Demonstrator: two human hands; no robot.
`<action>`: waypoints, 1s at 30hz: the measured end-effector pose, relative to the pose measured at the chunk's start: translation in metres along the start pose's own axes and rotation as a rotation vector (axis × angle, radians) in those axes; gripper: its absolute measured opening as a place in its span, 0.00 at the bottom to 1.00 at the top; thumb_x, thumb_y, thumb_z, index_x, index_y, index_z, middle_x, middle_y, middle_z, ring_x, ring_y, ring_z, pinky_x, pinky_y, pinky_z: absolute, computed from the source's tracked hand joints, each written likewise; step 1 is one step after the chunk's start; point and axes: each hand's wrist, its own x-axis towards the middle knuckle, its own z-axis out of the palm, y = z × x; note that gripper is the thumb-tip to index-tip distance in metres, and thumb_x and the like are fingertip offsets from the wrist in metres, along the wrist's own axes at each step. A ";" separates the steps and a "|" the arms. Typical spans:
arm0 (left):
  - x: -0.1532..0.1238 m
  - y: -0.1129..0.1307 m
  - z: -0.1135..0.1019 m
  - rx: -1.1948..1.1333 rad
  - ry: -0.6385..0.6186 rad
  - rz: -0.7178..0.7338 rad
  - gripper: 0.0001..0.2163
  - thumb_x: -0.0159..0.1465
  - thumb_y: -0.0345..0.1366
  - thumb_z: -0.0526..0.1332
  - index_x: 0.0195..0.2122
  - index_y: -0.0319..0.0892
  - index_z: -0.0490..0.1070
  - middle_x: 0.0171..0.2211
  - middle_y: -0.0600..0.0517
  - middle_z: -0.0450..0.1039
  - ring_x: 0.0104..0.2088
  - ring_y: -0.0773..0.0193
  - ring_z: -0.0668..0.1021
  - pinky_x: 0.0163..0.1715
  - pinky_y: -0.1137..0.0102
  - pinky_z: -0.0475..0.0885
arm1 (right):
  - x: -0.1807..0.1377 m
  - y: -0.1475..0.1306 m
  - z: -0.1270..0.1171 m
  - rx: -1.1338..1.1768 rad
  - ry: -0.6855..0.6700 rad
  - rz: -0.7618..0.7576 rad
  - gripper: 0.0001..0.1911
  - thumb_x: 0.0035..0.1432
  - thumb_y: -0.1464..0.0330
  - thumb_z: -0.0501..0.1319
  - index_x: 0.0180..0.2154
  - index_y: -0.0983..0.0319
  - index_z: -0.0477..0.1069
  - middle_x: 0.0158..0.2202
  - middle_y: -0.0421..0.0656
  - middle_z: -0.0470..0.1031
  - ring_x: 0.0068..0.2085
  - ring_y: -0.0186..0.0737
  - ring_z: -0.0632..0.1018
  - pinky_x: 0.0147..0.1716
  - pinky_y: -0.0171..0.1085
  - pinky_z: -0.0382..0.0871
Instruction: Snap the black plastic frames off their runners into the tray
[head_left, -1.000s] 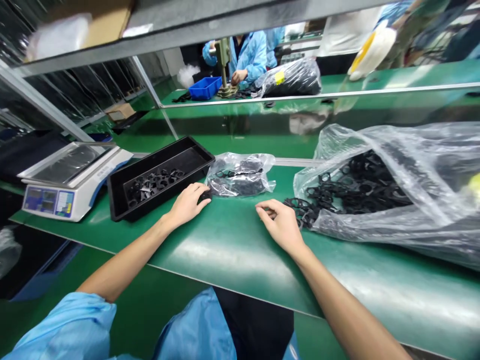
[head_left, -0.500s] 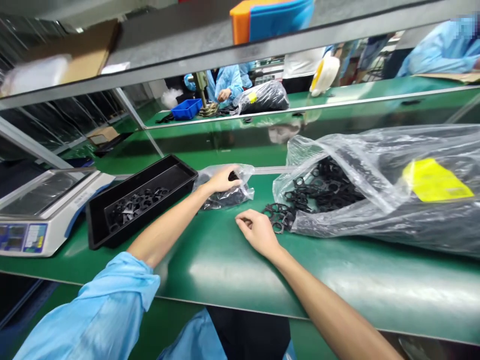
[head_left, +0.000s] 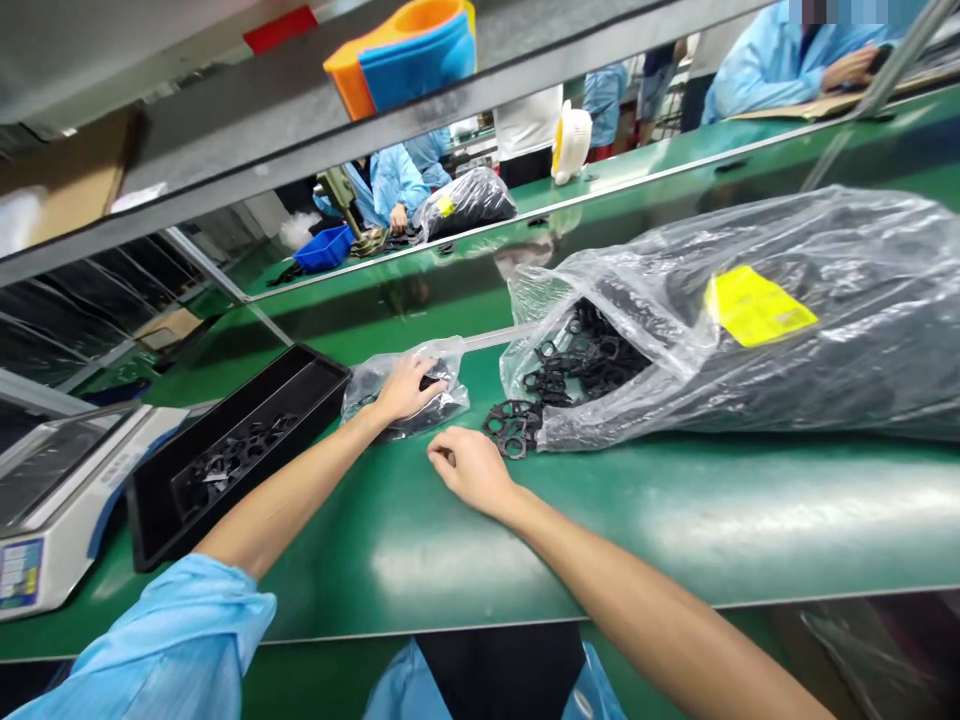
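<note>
My left hand (head_left: 407, 388) rests on a small clear plastic bag (head_left: 448, 365) with black parts in it. Its fingers and thumb are apart, with black showing between them. My right hand (head_left: 474, 468) is curled closed just above the green tabletop; whatever its fingers hold, if anything, is hidden. Close to its knuckles lie flat black parts with round holes (head_left: 513, 428), spilling from the mouth of a large clear plastic bag (head_left: 847, 370). More such parts fill that bag, which carries a yellow label (head_left: 757, 305).
On the left stand a long black tray (head_left: 154, 535) holding several black parts and a weighing scale (head_left: 60, 560). A metal shelf (head_left: 300, 150) crosses overhead, bearing an orange and blue holder (head_left: 420, 65). People in blue sleeves sit beyond, near a blue bin (head_left: 324, 248).
My view has turned to the right, so most things sit further left. My left hand has spread its fingers over the small bag. My right hand stays curled beside the loose parts.
</note>
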 end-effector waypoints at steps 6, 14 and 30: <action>0.001 0.002 -0.029 0.221 -0.214 0.184 0.10 0.70 0.35 0.54 0.44 0.39 0.74 0.41 0.41 0.77 0.40 0.54 0.80 0.41 0.64 0.74 | 0.002 0.002 0.001 -0.019 -0.030 -0.014 0.10 0.63 0.73 0.60 0.34 0.61 0.79 0.31 0.43 0.78 0.34 0.38 0.76 0.34 0.34 0.63; -0.052 -0.005 -0.063 0.257 -0.018 0.257 0.09 0.69 0.37 0.55 0.44 0.45 0.74 0.35 0.49 0.78 0.33 0.59 0.80 0.29 0.70 0.70 | -0.006 -0.004 -0.001 -0.093 -0.067 -0.006 0.08 0.63 0.71 0.61 0.36 0.59 0.79 0.36 0.42 0.80 0.38 0.38 0.79 0.35 0.33 0.64; -0.166 -0.059 -0.009 0.095 0.362 0.159 0.12 0.69 0.45 0.57 0.47 0.49 0.75 0.44 0.51 0.80 0.42 0.54 0.81 0.40 0.64 0.73 | -0.005 0.001 -0.060 -0.714 -0.156 0.146 0.13 0.62 0.77 0.59 0.46 0.64 0.77 0.44 0.54 0.76 0.51 0.49 0.76 0.46 0.41 0.73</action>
